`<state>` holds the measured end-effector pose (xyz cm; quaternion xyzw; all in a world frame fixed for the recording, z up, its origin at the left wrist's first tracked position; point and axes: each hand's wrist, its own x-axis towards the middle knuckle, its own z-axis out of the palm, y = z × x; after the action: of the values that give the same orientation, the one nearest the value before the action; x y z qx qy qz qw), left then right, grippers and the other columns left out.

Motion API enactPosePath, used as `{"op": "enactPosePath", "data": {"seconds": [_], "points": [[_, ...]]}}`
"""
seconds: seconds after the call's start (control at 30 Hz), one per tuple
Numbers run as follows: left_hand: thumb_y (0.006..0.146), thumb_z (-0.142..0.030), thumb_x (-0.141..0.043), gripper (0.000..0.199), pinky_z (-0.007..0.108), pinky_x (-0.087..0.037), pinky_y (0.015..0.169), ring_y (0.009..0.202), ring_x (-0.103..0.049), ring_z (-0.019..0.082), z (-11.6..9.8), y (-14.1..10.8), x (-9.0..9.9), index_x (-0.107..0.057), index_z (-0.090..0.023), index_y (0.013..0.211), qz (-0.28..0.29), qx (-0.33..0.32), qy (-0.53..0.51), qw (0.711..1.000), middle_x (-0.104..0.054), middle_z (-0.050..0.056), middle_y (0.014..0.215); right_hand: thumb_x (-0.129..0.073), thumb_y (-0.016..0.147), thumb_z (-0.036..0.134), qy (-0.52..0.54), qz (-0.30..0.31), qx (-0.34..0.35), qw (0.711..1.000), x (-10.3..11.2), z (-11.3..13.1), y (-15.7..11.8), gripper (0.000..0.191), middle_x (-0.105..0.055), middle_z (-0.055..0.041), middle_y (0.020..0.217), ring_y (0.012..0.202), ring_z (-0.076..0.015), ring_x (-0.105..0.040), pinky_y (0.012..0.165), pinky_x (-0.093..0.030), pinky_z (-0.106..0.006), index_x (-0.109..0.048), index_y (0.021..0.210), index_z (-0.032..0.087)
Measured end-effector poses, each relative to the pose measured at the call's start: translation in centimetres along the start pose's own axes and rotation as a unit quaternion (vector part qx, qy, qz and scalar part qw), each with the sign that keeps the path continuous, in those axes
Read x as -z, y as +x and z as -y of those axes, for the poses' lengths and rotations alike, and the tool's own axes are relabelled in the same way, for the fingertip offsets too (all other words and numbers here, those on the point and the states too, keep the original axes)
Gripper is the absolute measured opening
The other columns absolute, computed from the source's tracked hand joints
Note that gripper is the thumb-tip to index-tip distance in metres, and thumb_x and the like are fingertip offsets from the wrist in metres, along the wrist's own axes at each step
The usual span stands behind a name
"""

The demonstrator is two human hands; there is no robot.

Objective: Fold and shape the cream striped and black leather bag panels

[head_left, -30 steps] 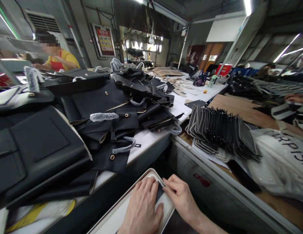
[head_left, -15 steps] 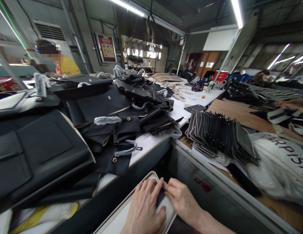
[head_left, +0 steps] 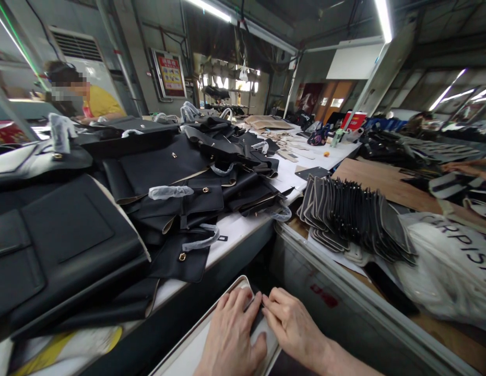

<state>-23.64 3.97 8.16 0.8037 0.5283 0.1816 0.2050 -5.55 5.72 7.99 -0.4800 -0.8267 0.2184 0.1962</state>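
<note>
A pale, flat panel with a raised rim (head_left: 196, 349) lies at the bottom centre, angled away from me. My left hand (head_left: 234, 331) rests on it with the fingers spread and the palm down. Beside it, at the panel's right edge, my right hand (head_left: 292, 321) has its fingers bent and pinched together at the edge of a dark piece. That dark piece (head_left: 257, 319) shows between the two hands, and most of it is hidden by them. The fingertips of both hands almost meet.
Black leather pieces (head_left: 74, 245) with wrapped handles cover the left table. On the right table are a row of dark panels (head_left: 344, 214) and a plastic bag (head_left: 454, 266). A person in yellow (head_left: 102, 102) sits at the far left; another person's arm (head_left: 467, 166) reaches in at right.
My right hand has shifted very slightly, and more of the dark piece shows beyond the panel's far corner. My left hand stays spread on the panel.
</note>
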Motion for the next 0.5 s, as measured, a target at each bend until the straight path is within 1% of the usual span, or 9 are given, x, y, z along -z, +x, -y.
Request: {"op": "enactPosePath", "data": {"seconds": [0.07,0.1,0.13,0.17,0.23,0.27,0.33,0.4,0.5], "points": [[0.075,-0.030,-0.056,0.060,0.041,-0.029,0.111,0.123,-0.047,0.024,0.1,0.0,0.0,-0.053,-0.034,0.135,0.003,0.000,-0.001,1.000,-0.056,0.002,0.128,-0.044,0.096,0.021,0.056,-0.014,-0.051,0.997,0.1,-0.4,0.6,0.037,-0.054,-0.0037,0.074,0.071,-0.0154,-0.053,0.066,-0.042,-0.030,-0.060,0.062,0.015],[0.075,-0.030,-0.056,0.060,0.041,-0.028,0.111,0.125,-0.046,0.024,0.1,-0.1,0.0,-0.053,-0.034,0.135,0.004,0.001,-0.001,1.000,-0.056,0.003,0.130,-0.049,0.094,0.023,0.100,-0.011,-0.092,0.991,0.1,-0.7,1.0,0.039,-0.053,-0.0025,0.070,0.068,-0.0138,-0.052,0.065,-0.041,-0.029,-0.056,0.056,0.015],[0.076,-0.031,-0.056,0.060,0.041,-0.028,0.112,0.126,-0.045,0.024,0.1,-0.1,0.0,-0.052,-0.034,0.136,0.005,0.001,-0.001,1.000,-0.055,0.003,0.131,-0.055,0.090,0.024,0.147,0.002,-0.135,0.980,0.2,-1.0,1.5,0.036,-0.053,-0.0015,0.068,0.066,-0.0128,-0.051,0.063,-0.040,-0.028,-0.054,0.054,0.016],[0.076,-0.031,-0.056,0.060,0.041,-0.027,0.112,0.127,-0.045,0.024,0.0,-0.1,0.0,-0.053,-0.033,0.136,0.006,0.002,-0.001,1.000,-0.055,0.003,0.132,-0.060,0.085,0.024,0.192,0.021,-0.175,0.966,0.3,-1.4,2.0,0.030,-0.053,-0.0004,0.066,0.064,-0.0123,-0.050,0.060,-0.040,-0.027,-0.054,0.056,0.016],[0.076,-0.032,-0.056,0.059,0.041,-0.027,0.112,0.129,-0.044,0.024,0.0,-0.2,0.0,-0.053,-0.033,0.135,0.005,0.005,-0.001,1.000,-0.054,0.003,0.134,-0.067,0.076,0.024,0.260,0.076,-0.233,0.934,0.5,-2.3,3.2,0.017,-0.055,0.0019,0.063,0.058,-0.0119,-0.050,0.053,-0.042,-0.024,-0.055,0.067,0.017],[0.076,-0.032,-0.056,0.059,0.041,-0.027,0.112,0.129,-0.044,0.024,0.0,-0.2,0.0,-0.053,-0.033,0.135,0.003,0.004,-0.002,1.000,-0.055,0.003,0.133,-0.069,0.074,0.025,0.279,0.106,-0.249,0.921,0.6,-2.8,3.7,0.017,-0.055,0.0033,0.061,0.054,-0.0116,-0.050,0.048,-0.042,-0.022,-0.054,0.072,0.017],[0.076,-0.031,-0.056,0.057,0.041,-0.027,0.112,0.129,-0.044,0.024,0.0,-0.3,0.1,-0.054,-0.033,0.132,0.000,0.003,-0.004,1.000,-0.055,0.003,0.132,-0.071,0.070,0.025,0.302,0.167,-0.269,0.899,0.8,-3.5,4.7,0.023,-0.054,0.0054,0.059,0.050,-0.0110,-0.050,0.042,-0.043,-0.021,-0.051,0.078,0.018],[0.075,-0.031,-0.057,0.054,0.040,-0.027,0.111,0.127,-0.044,0.023,-0.1,-0.3,0.3,-0.057,-0.033,0.129,-0.002,0.000,-0.015,1.000,-0.056,0.002,0.130,-0.072,0.068,0.023,0.314,0.222,-0.283,0.879,1.1,-3.9,5.5,0.027,-0.055,0.0061,0.061,0.051,-0.0113,-0.053,0.041,-0.048,-0.021,-0.052,0.084,0.018],[0.073,-0.031,-0.058,0.051,0.041,-0.029,0.110,0.125,-0.047,0.022,-0.1,0.0,0.7,-0.060,-0.033,0.124,-0.003,0.006,-0.034,0.999,-0.058,0.002,0.128,-0.075,0.065,0.020,0.302,0.281,-0.295,0.862,1.4,-4.0,6.5,0.032,-0.056,0.0051,0.064,0.054,-0.0124,-0.055,0.039,-0.051,-0.022,-0.054,0.088,0.017]]}}
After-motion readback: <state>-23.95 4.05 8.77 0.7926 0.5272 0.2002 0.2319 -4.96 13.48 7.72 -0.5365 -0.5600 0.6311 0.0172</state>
